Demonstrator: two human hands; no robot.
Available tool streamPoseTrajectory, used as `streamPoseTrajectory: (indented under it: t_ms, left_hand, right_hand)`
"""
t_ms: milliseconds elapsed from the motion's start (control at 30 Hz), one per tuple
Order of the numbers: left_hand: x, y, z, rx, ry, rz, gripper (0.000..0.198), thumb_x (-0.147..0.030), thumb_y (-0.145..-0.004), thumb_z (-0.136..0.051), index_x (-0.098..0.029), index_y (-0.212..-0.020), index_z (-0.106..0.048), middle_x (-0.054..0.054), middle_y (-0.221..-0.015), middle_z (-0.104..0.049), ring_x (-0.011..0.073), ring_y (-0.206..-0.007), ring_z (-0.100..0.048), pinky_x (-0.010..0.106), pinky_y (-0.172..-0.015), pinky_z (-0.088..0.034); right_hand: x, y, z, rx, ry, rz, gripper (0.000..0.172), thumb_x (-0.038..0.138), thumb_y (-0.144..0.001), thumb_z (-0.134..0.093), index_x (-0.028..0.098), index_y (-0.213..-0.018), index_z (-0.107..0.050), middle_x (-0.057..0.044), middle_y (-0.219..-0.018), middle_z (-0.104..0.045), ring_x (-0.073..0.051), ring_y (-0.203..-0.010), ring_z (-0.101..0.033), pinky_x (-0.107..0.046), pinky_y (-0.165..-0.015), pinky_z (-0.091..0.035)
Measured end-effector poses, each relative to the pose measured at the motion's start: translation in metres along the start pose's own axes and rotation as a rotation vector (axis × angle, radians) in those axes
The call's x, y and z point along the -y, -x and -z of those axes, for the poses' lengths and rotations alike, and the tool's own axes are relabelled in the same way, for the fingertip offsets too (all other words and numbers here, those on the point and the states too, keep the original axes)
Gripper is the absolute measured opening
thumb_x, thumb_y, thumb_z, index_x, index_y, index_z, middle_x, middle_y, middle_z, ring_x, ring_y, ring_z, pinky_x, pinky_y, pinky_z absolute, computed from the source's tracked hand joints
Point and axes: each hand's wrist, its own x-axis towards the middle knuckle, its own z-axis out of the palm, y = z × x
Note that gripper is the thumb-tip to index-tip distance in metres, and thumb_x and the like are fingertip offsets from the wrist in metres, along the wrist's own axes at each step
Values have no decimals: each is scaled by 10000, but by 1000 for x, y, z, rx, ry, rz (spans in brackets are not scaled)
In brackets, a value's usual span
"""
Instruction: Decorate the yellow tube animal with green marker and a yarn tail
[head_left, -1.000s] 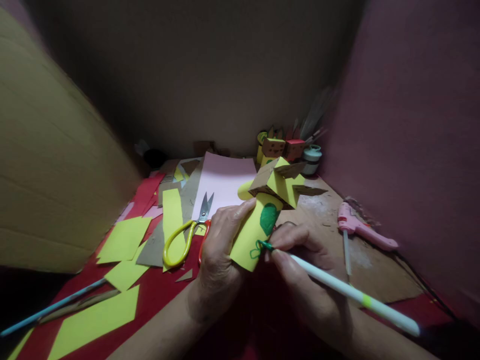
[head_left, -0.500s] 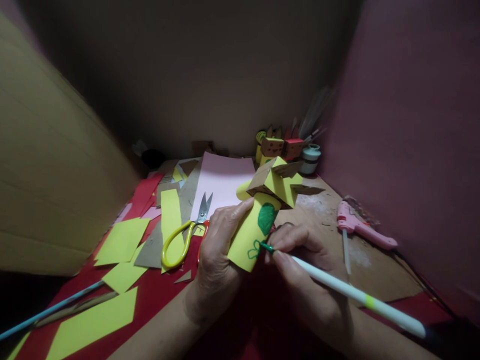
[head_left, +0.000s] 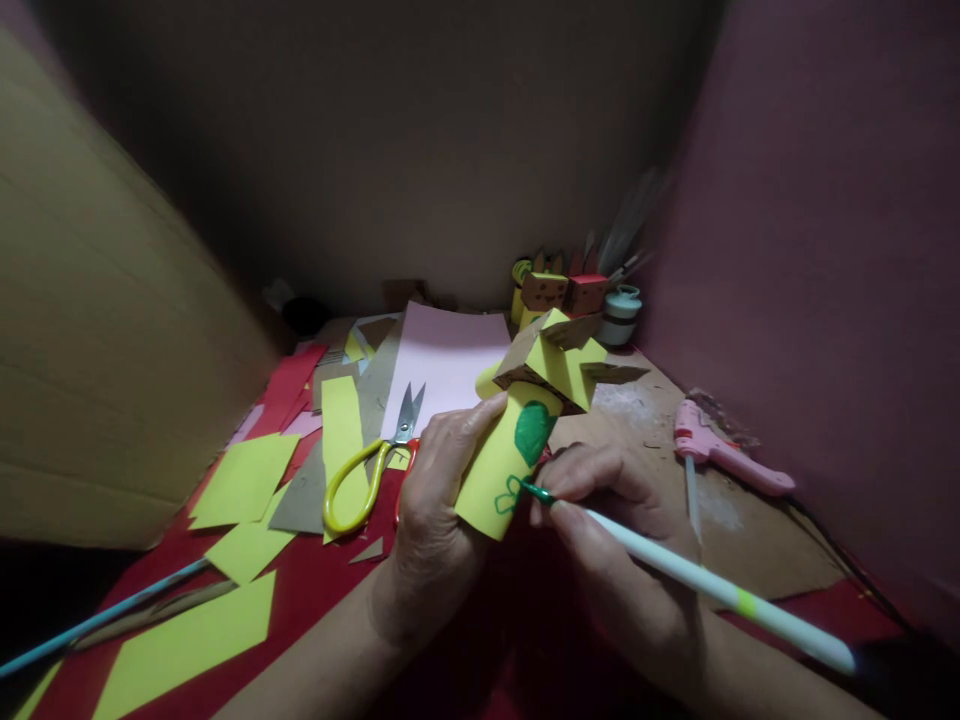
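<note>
- While the left hand [head_left: 439, 500] grips the yellow paper figure [head_left: 484, 475] from the left, its thumb lies along the tubular body and its fingers bend closed around it, partly hidden underneath.
- Pinched between the thumb and bent fingers of the right hand [head_left: 611, 520] is a white pen [head_left: 690, 570], so those digits part no wider than its barrel.
- The figure sits mid-scene, tilted above the red cloth [head_left: 319, 595], with its boxy head [head_left: 536, 365] at the far end and two brown ears [head_left: 619, 374] pointing right.
- On its body, a solid green patch [head_left: 532, 430] lies toward the head, and a looped green outline [head_left: 508, 497] toward the near end.
- The pen's green tip is at the right side of that outline; whether it touches the paper, I cannot tell.
- Just left of the left hand lie scissors [head_left: 356, 500], blades parted and pointing far, one handle yellow, the other red.
- Beyond them is a pink sheet [head_left: 446, 345].
- Farther left lie yellow paper pieces [head_left: 244, 480], red paper [head_left: 294, 382] and a blue stick [head_left: 105, 620].
- On the right, a pink glue gun [head_left: 727, 455] rests on a brown board [head_left: 765, 540].
- Two box-headed figures [head_left: 546, 292] stand at the far side, near a pale jar [head_left: 621, 318].
</note>
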Motion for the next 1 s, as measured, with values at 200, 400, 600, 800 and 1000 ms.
streamPoseTrajectory:
  t_ms: [200, 400, 600, 800, 1000]
  left_hand:
    - [1, 2, -1, 2, 1, 9, 447, -212, -874, -670, -258, -1306, -563, 60, -1156, -661, 232, -972, -650, 393, -809, -556]
    - [1, 1, -1, -5, -5, -6, 451, -202, -870, -673, -233, -1308, -566, 61, -1146, -666, 224, -970, -652, 391, -827, -553]
    - [0, 1, 0, 2, -12, -18, 440, -214, -878, -666, -262, -1303, -564, 62, -1151, -654, 231, -987, -644, 394, -822, -554]
    - [2, -1, -1, -12, -44, -43, 447, -241, -876, -668, -268, -1308, -557, 62, -1132, -658, 230, -957, -642, 409, -823, -552]
    - [0, 1, 0, -9, -26, -34, 442, -212, -875, -665, -258, -1302, -562, 59, -1126, -654, 227, -975, -645, 391, -831, -545]
  right_hand:
    - [2, -1, -2, 7, 41, 7, 97, 163, -909, -609, 257, -914, -631, 3, -828, -610, -141, -807, -562, -279, -754, -470]
    - [2, -1, -2, -16, 98, 13, 112, 150, -901, -611, 259, -893, -637, 6, -829, -618, -135, -797, -561, -255, -702, -473]
    - [4, -2, -3, -5, 88, 9, 106, 163, -902, -612, 267, -908, -637, 1, -835, -618, -143, -794, -573, -244, -616, -455]
    - [6, -2, -3, 10, 103, 15, 118, 165, -906, -601, 274, -923, -643, -6, -846, -621, -149, -799, -577, -251, -611, -451]
    - [5, -4, -4, 9, 140, 46, 102, 167, -895, -609, 264, -889, -640, -2, -812, -606, -147, -771, -569, -256, -620, -447]
